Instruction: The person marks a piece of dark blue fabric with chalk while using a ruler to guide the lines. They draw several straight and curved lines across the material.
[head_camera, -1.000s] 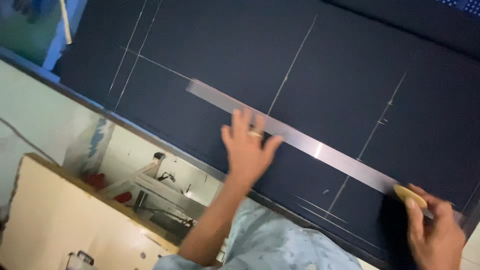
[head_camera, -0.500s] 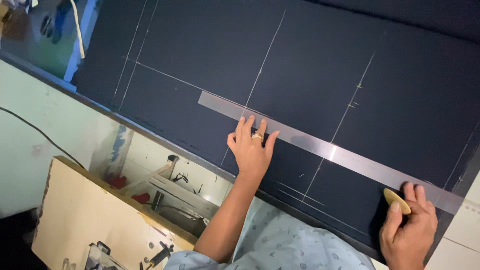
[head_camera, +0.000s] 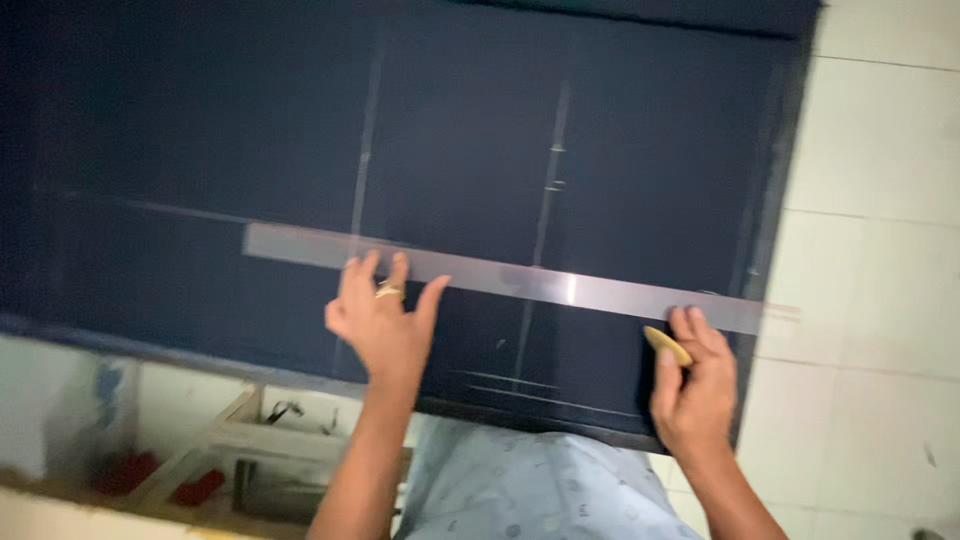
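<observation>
Left hand (head_camera: 385, 325): pressing flat, fingers (head_camera: 398, 272) released and spread, on the long metal ruler (head_camera: 560, 288).
Right hand (head_camera: 700, 385): pinching a tan tailor's chalk (head_camera: 667, 345) just under the ruler's right end.
Ruler: lying across the dark blue cloth (head_camera: 200, 130), crossing pale chalk lines.
Cloth: covering the bench beside white floor tiles (head_camera: 880, 300).

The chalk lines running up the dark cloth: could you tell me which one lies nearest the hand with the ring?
The left line, directly above the left hand; the other runs further right.
</observation>
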